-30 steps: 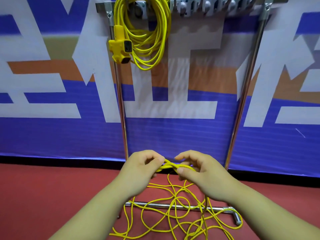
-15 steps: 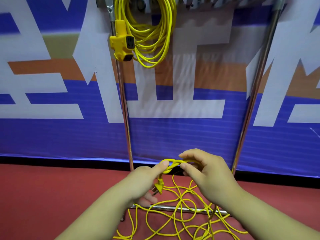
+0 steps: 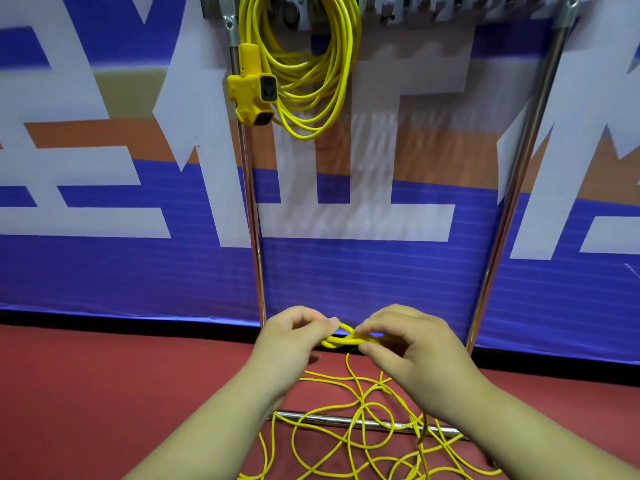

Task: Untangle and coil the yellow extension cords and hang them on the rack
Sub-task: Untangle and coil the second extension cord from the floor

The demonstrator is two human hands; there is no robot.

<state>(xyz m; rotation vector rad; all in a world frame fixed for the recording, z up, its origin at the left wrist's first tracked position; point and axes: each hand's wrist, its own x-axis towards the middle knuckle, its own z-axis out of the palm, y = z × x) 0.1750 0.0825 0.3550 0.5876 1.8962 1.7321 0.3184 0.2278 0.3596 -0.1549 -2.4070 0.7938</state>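
Between my hands is a tight knot of yellow extension cord [image 3: 341, 339]. My left hand [image 3: 294, 336] pinches its left side with thumb and fingers. My right hand [image 3: 408, 344] pinches its right side. From the knot the same cord drops into a loose tangle [image 3: 367, 434] spread on the red floor. A coiled yellow cord [image 3: 311, 71] with a yellow socket block [image 3: 254, 90] hangs from the top left of the metal rack [image 3: 251, 209].
The rack's right post [image 3: 512, 202] and its floor bar [image 3: 318, 419] frame the tangle, which lies over the bar. A blue, white and orange banner wall [image 3: 104, 216] stands right behind the rack. Red floor [image 3: 104, 393] spreads to the left.
The plug end that hung below my left hand half a second ago is hidden now. Both hands have closed in on the knot, with the left thumb raised to it.
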